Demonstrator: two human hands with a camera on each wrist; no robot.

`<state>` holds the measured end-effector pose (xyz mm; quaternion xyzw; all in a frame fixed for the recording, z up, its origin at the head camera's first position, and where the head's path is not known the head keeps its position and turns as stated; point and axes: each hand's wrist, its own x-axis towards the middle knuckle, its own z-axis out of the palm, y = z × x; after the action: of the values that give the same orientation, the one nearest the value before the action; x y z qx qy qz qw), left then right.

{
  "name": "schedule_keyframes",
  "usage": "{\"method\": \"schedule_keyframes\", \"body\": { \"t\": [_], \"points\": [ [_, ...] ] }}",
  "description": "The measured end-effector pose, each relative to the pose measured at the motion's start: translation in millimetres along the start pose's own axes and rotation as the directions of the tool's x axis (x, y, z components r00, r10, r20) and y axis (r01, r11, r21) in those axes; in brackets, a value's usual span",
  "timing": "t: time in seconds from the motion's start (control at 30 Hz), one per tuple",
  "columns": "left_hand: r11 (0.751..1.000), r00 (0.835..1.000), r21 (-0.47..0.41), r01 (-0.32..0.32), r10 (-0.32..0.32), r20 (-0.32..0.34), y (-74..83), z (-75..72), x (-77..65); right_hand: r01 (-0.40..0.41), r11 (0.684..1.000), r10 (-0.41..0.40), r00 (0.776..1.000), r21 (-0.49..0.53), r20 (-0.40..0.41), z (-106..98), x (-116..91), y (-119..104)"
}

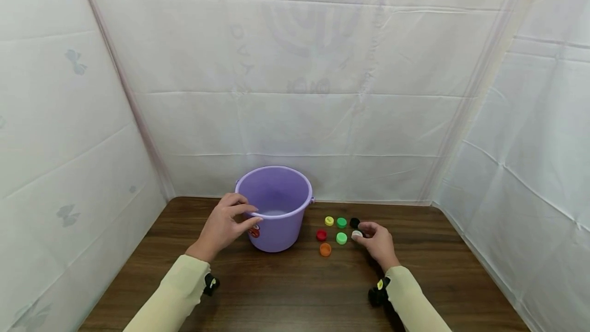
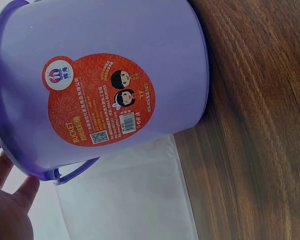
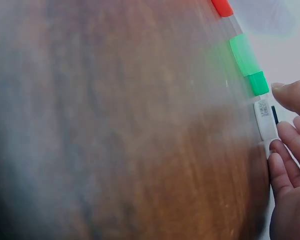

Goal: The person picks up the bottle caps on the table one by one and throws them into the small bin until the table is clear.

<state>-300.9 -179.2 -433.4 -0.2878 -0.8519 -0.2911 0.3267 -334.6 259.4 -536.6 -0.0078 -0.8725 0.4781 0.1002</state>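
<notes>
Found purple bucket (image 1: 276, 232) upright on wooden table (image 1: 286, 296), with red sticker (image 2: 100, 102) on the side at eight o'clock. Found left hand (image 1: 224, 225) at eight o'clock of the same bucket, fingers bent over the rim with thumb in front, holding it lightly in a narrow gap. Located white cap (image 1: 357, 234) between three and four o'clock from the bucket, marked with printed code (image 3: 264, 109) in the right wrist view. Observed right hand (image 1: 380, 244) at four o'clock from white cap, with fingers part-bent and thumb apart, leaving a wide gap about the cap; unable to tell firm contact. Located from white cap: black cap (image 1: 354, 222) at twelve, darker green cap (image 1: 341, 223) at ten, lighter green cap (image 1: 341, 239) near nine. Located yellow cap (image 1: 329, 221) at nine from darker green cap. Located from lighter green cap: red cap (image 1: 321, 235) at nine, orange cap (image 1: 325, 249) at eight. Recorded white sheeting (image 1: 295, 127) beyond the table at twelve.
</notes>
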Motion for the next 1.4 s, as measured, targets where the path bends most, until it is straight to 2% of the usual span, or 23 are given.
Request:
{"method": "schedule_keyframes", "body": {
  "t": [0.4, 0.83, 1.4],
  "points": [
    [1.000, 1.000, -0.005, -0.007, 0.007, -0.006, -0.2, 0.6, 0.0, 0.008, 0.997, -0.006, 1.000, -0.079, 0.017, 2.4, 1.7, -0.7],
    [1.000, 1.000, 0.002, 0.013, -0.013, 0.011, 0.6, -0.1, -0.6, -0.002, 0.995, 0.004, 1.000, -0.102, 0.019, 2.2, 1.7, -5.6],
    [1.000, 1.000, 0.001, -0.007, 0.007, -0.002, -1.5, 0.9, -0.5, 0.006, 0.993, -0.001, 0.999, -0.121, 0.046, 1.8, 1.5, -3.8]
  ]
}}
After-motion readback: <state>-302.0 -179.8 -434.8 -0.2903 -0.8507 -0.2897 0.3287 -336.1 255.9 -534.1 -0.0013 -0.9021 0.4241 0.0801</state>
